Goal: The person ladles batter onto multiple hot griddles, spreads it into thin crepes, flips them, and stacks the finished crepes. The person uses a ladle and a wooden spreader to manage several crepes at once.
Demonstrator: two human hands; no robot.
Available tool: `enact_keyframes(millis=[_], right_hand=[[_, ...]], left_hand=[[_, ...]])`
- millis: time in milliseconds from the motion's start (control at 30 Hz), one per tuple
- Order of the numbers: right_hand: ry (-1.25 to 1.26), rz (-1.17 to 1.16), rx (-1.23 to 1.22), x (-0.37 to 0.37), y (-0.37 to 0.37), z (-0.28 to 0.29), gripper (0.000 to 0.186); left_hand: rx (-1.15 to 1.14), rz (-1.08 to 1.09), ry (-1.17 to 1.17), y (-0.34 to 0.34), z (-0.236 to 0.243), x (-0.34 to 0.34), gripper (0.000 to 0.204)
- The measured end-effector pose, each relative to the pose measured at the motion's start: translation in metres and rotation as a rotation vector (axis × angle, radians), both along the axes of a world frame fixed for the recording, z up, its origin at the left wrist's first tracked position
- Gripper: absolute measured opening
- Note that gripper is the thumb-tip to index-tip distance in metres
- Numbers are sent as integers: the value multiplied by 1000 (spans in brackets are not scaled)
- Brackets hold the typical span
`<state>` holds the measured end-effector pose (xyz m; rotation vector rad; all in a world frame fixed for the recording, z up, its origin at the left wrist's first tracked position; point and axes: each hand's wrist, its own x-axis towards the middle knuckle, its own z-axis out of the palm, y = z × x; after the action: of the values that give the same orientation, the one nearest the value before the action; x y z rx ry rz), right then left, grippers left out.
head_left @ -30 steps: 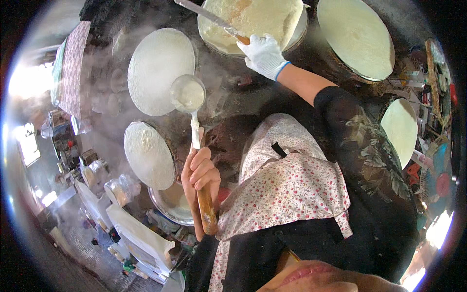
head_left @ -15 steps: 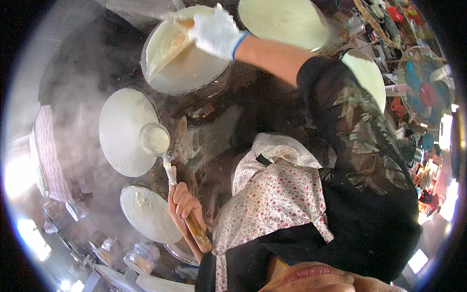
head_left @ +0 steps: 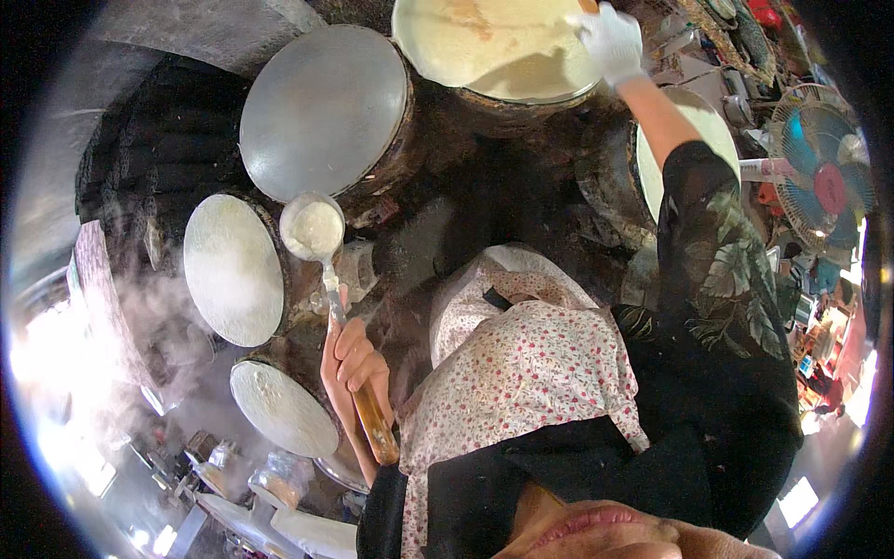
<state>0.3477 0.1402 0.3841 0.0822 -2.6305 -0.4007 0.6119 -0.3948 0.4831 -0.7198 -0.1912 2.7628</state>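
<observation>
My left hand (head_left: pixel 356 356) is closed round the wooden handle of a ladle (head_left: pixel 313 230). White batter sits in its bowl, which hovers by the near edge of a bare grey round griddle (head_left: pixel 321 116). My right hand (head_left: pixel 612 45), in a white glove, reaches to the far right edge of a thin pale-yellow pancake (head_left: pixel 521 42) with browned patches. This pancake covers the far round griddle. Something orange-brown shows at the gloved fingers, at the top of the picture; I cannot make out what it is, and blur hides the grip.
White batter rounds cover two griddles at left, an upper one (head_left: pixel 233 270) and a lower one (head_left: pixel 284 408). Steam drifts there. Another pale round (head_left: pixel 689 140) lies behind my right arm. A fan (head_left: pixel 819 177) stands at far right. Bagged goods (head_left: pixel 279 480) are at lower left.
My right hand has moved right, from the middle griddle to the far one. The folded pancake it was lifting has left the middle griddle, now bare. The ladle has swung slightly up toward that griddle.
</observation>
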Motion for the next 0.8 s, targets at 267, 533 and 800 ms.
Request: enact_keyframes(millis=[267,533,800], right_hand=[[-374,-295,-277,26,9,-78,35],[-205,-12,-87,69,-47,-54,51],[-458,54,-65,44,-86,-69,57]], left_hand=[[-26,-57,19,38,0,-22,48],[-106,-133,-100,42,-1,-22,46],[-82,-146,-41,47,-5,-16,49]])
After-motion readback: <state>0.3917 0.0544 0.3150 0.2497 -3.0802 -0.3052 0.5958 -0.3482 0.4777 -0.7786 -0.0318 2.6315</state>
